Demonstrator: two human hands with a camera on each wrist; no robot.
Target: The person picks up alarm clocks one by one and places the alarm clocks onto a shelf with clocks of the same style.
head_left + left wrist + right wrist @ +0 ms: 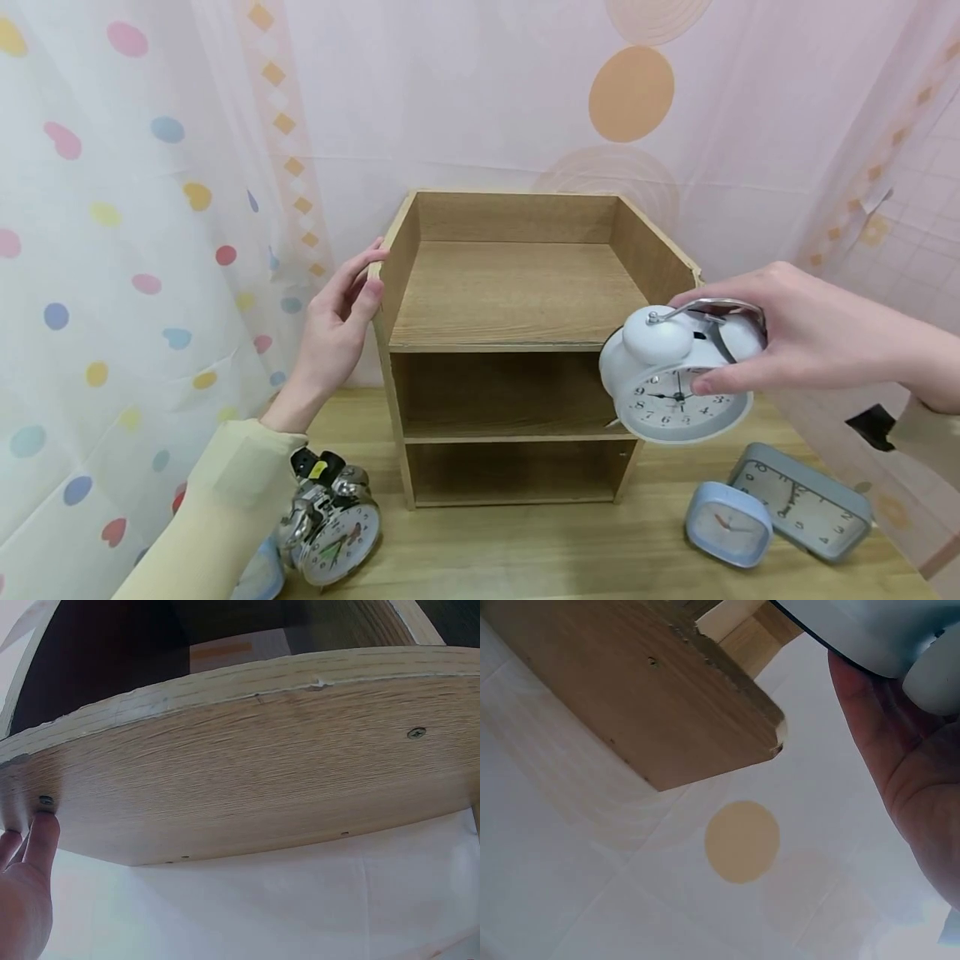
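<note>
A white twin-bell alarm clock hangs in the air before the right side of a wooden shelf unit. My right hand grips it round the top by its metal handle, thumb over the front rim, its dial tilted downward. In the right wrist view the clock's white body shows against the palm. My left hand rests on the unit's left side panel, fingertips touching the outer face near its upper front edge.
Near my left forearm stands a silver twin-bell alarm clock, with a light blue object partly hidden behind the sleeve. A small blue clock and a grey rectangular clock lie at right on the wooden table. Curtains hang behind.
</note>
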